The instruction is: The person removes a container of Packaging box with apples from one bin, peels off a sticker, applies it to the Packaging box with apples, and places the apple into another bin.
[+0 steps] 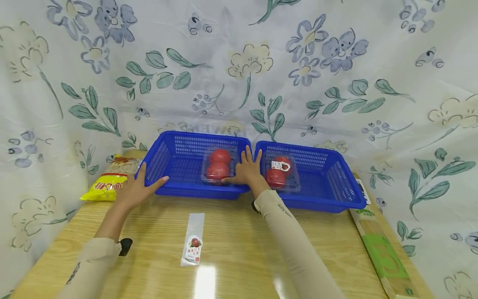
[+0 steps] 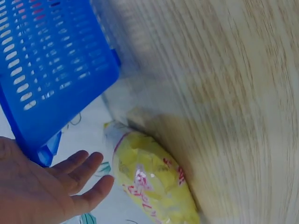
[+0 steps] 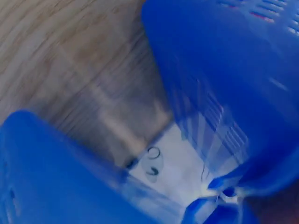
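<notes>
In the head view, the left blue plastic basket [image 1: 181, 168] sits between both hands. A clear box of red round fruits [image 1: 218, 165] lies at its right end. My left hand [image 1: 133, 191] is at the basket's left end, thumb over the near rim and fingers extended outside; the left wrist view shows those straight fingers beside the basket's corner. Spread over the right end is my right hand [image 1: 247, 172], its thumb towards the fruit box and its fingers across the rim. The right wrist view shows only blue basket walls [image 3: 219, 74] with a gap between, not the hand.
A second blue basket [image 1: 313, 185] stands close on the right, holding another clear fruit box [image 1: 280, 172] with a white label. A yellow food bag [image 1: 110, 178] lies left, a long green-banded packet [image 1: 384, 253] right. A clear labelled strip [image 1: 193, 241] lies in front on the wooden table [image 1: 157, 249].
</notes>
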Action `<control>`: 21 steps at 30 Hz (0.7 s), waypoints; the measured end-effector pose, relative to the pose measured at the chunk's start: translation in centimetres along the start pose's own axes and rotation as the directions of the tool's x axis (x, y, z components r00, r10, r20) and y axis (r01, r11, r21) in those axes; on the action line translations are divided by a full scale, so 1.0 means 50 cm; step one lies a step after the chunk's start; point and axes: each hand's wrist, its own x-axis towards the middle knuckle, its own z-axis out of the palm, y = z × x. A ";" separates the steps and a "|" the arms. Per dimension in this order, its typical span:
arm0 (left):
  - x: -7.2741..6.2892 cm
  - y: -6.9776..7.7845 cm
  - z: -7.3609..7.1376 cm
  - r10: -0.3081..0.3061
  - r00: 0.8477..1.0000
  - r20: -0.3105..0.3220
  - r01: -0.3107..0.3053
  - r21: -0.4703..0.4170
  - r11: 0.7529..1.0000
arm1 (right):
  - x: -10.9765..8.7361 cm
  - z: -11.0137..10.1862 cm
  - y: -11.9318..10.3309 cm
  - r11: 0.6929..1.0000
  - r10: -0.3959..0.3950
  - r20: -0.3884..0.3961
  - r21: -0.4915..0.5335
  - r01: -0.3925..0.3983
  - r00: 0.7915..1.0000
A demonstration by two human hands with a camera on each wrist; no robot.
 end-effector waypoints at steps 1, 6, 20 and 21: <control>-0.001 0.001 0.000 -0.007 1.000 0.015 0.007 -0.017 1.000 | 0.003 0.002 -0.005 1.000 -0.002 -0.008 0.002 0.002 1.000; -0.003 0.006 -0.003 -0.035 0.999 0.038 0.039 -0.102 0.994 | 0.020 0.006 -0.047 1.000 -0.020 -0.052 0.023 0.021 0.998; -0.001 0.010 0.009 -0.098 0.995 0.010 0.099 -0.159 0.982 | 0.061 0.023 -0.160 0.579 -0.265 0.109 0.813 0.067 0.958; -0.002 0.010 0.009 -0.097 0.995 0.010 0.097 -0.159 0.982 | 0.063 0.024 -0.165 0.570 -0.277 0.124 0.819 0.059 0.953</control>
